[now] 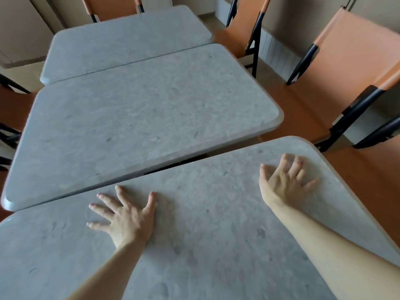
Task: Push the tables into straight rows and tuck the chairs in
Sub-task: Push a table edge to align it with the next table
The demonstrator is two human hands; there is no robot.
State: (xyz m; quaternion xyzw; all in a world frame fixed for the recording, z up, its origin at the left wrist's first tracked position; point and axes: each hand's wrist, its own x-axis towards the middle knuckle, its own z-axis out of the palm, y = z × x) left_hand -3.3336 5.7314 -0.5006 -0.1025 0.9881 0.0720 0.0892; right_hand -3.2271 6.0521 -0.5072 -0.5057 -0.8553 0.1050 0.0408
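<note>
Three grey marbled tables stand end to end. On the nearest table (205, 213) my left hand (125, 217) lies flat with fingers spread. My right hand (285, 180) presses on the same top near its right far corner, fingers slightly bent. This table sits skewed against the middle table (140, 118): the two touch at the left, and a narrow wedge gap opens toward the right. The far table (121, 40) meets the middle one along a thin seam. Orange chairs with black frames stand to the right (346, 68) and at the far end (110, 7).
More orange chairs sit along the left edge (10, 109) and at the right near the closest table (368, 169). A white radiator (275, 53) runs along the right wall. Beige floor shows between the chairs and walls.
</note>
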